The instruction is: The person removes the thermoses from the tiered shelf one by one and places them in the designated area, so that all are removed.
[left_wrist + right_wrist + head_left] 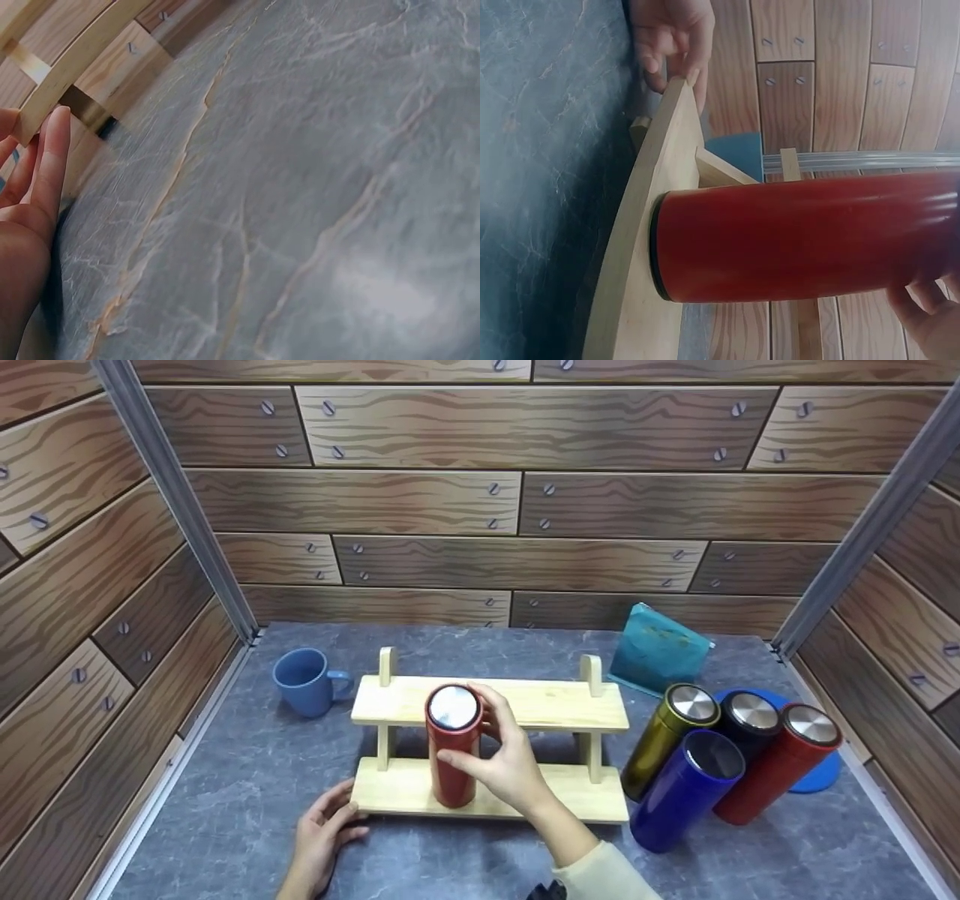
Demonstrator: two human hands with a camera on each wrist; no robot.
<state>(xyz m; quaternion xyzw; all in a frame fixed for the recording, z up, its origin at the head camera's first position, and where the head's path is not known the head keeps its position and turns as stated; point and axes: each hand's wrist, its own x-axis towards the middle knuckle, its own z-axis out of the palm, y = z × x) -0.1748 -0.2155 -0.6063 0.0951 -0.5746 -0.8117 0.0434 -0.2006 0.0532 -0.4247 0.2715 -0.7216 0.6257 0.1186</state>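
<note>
In the head view my right hand [510,757] grips a red thermos bottle [455,769] with a steel lid, thumb in front and fingers behind. The bottle stands upright on the lower board of a two-tier wooden shelf [540,791], left of its middle. In the right wrist view the bottle's dark base [658,247] meets the board. My left hand [324,832] pinches the lower board's left end, seen in the left wrist view as the fingers [49,169] at the board's corner.
Right of the shelf stand a gold bottle [651,746], a blue bottle [679,802], a black bottle [752,718] and another red bottle [772,769]. Behind them are a teal pouch [656,649] and a blue disc [821,776]. A blue mug [304,686] sits at the left.
</note>
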